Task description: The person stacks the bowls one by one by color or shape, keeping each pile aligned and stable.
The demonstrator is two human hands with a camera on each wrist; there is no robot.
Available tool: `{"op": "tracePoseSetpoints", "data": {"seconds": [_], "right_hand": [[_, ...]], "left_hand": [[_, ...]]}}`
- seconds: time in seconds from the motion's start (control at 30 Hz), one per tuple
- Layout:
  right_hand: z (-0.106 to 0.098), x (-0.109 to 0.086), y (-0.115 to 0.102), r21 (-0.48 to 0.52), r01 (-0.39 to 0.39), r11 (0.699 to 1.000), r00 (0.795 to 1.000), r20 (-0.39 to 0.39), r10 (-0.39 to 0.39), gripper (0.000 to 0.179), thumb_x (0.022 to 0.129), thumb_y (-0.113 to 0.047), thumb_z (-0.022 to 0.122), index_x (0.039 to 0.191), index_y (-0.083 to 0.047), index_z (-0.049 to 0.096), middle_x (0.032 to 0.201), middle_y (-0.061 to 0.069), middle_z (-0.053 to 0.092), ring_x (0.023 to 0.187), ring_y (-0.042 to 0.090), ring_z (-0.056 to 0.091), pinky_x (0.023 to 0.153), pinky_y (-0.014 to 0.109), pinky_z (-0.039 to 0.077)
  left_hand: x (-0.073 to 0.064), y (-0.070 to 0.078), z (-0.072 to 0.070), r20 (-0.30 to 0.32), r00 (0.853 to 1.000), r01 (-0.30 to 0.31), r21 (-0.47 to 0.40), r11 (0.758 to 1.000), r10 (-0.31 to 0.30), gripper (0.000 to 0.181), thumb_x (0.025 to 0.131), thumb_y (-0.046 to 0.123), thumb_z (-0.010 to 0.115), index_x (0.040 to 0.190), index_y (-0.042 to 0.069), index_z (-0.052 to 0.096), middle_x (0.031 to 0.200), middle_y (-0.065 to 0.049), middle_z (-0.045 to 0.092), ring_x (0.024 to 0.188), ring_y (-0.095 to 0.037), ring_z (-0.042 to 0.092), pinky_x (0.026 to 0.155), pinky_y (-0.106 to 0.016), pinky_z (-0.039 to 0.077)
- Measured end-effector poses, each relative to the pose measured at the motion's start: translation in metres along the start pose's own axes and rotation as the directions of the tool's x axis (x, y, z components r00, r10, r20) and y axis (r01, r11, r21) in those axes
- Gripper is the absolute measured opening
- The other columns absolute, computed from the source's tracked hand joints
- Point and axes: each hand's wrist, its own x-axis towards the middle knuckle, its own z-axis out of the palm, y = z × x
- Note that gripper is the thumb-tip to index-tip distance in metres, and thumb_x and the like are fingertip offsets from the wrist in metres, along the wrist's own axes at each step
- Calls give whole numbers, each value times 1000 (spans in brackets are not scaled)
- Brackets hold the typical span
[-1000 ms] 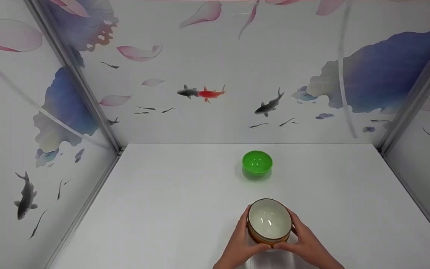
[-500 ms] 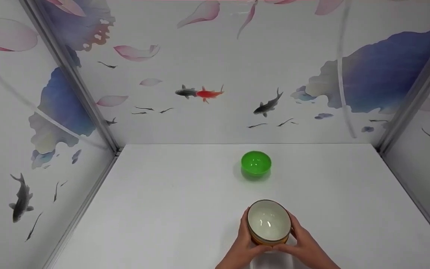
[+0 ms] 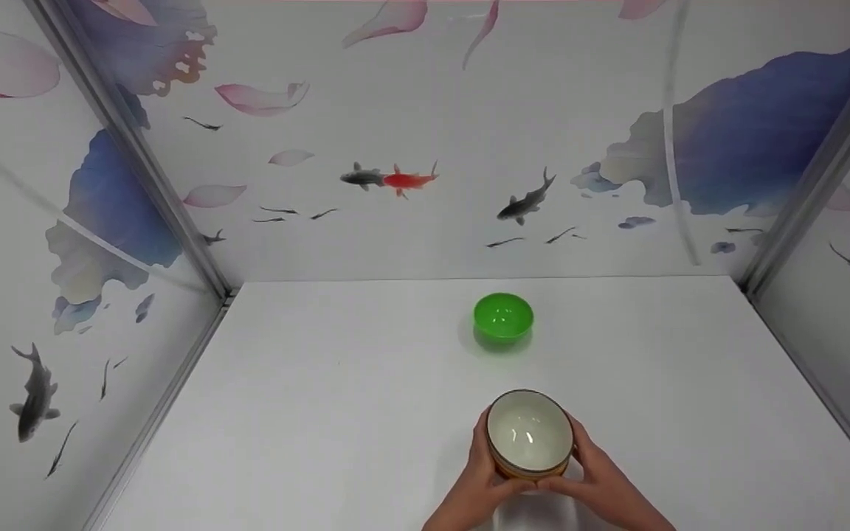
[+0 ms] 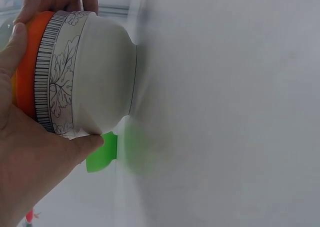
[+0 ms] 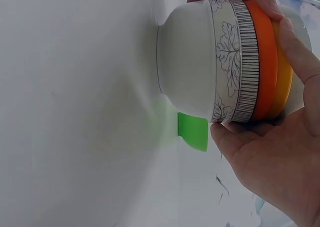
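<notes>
Both hands hold a stack of nested bowls low at the front of the table. In the head view, the left hand grips its left side and the right hand its right, thumbs meeting at the near side. A pale bowl with a dark rim sits on top. Beneath it, the right wrist view shows a yellow bowl, an orange bowl and a white bowl with a leaf-patterned band lowest. The white bowl's foot is right at the table surface. The bowls' inner parts are hidden by nesting.
A small green bowl stands upright on the white table, beyond the stack and near the back wall. Painted panels enclose the table at the left, back and right, with grey metal posts at the corners.
The head view has shifted slightly. Both hands keep their grip on the bowl stack in about the same place, and the green bowl stays where it was.
</notes>
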Motion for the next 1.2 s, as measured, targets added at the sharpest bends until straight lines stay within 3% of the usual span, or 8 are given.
{"op": "tracePoseSetpoints", "data": {"seconds": [0.43,0.7,1.2], "right_hand": [[-1,1,-2,13,-21,1000,1000,23,20,104,85,-34,78,160,-9,9,166,19,17,152,42,17,117,70,26],[-2,-1,0,-6,34,999,999,22,-34,103,85,-33,79,159,-8,12,165,20,21,151,43,20,116,70,28],[-2,0,0,6,1,1000,1000,9,-1,107,84,-33,80,160,-7,10,166,20,17,152,42,16,118,68,26]], "left_hand": [[-1,1,0,-11,1000,8,8,1000,-8,110,86,47,74,159,24,-4,167,-7,11,153,-28,20,123,-54,27],[-3,0,0,-17,1000,11,36,999,-10,112,85,49,75,160,21,-5,166,-5,12,153,-26,20,123,-53,27],[-1,-1,0,-9,1000,-3,28,1000,3,111,86,47,75,159,21,-5,165,-8,12,152,-28,22,123,-51,29]]}}
